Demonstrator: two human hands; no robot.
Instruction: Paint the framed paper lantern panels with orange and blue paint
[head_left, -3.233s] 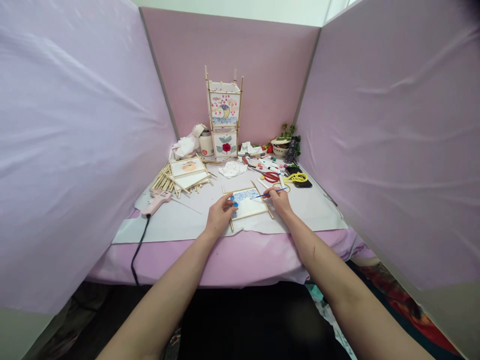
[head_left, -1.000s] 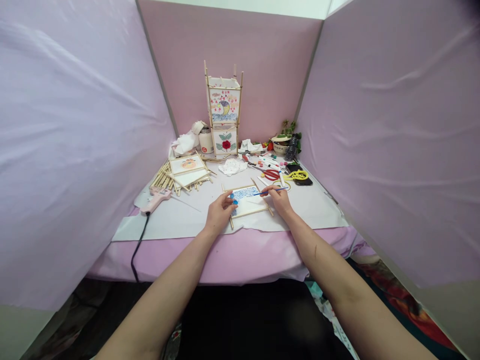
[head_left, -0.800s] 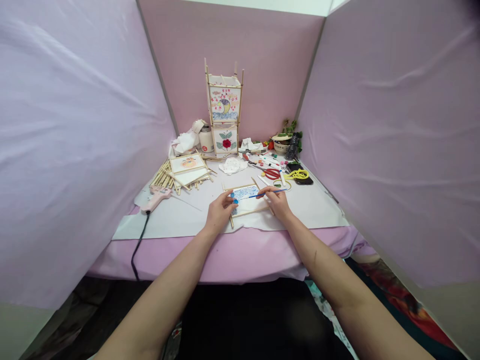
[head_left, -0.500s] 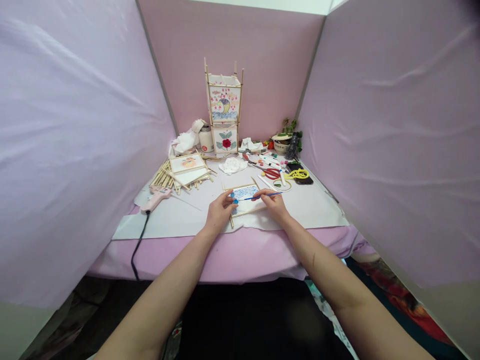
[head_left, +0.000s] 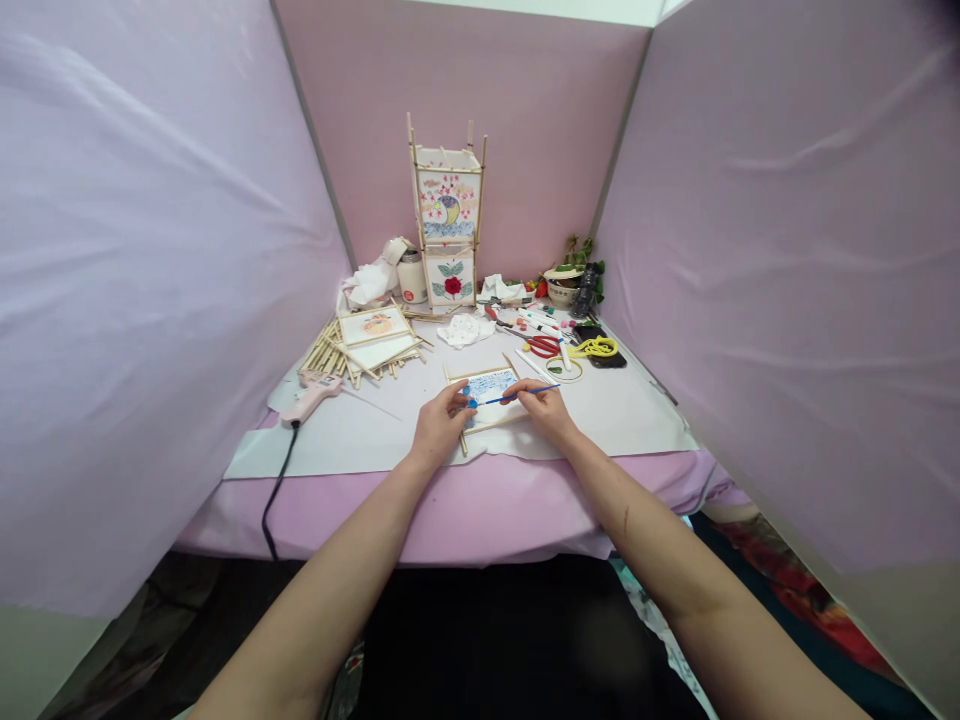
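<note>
A white panel in a thin bamboo-stick frame lies on the table in front of me, its upper part covered in blue dabs. My left hand rests on the panel's left side, thumb and fingers closed on a small blue paint pot. Whether a second blue spot above it is the lid or another pot I cannot tell. Over the panel's right side, my right hand pinches a thin blue paintbrush. The brush points left, with its tip close to the pot.
Left, a pink hot glue gun lies before bamboo sticks and a framed picture. A painted two-tier lantern stands behind. Right are red-handled scissors, markers, yellow cord and a phone. Crumpled tissue lies mid-table.
The paintbrush in my right hand has shifted slightly left, its tip nearer the paint pot. My left hand stays almost where it was.
</note>
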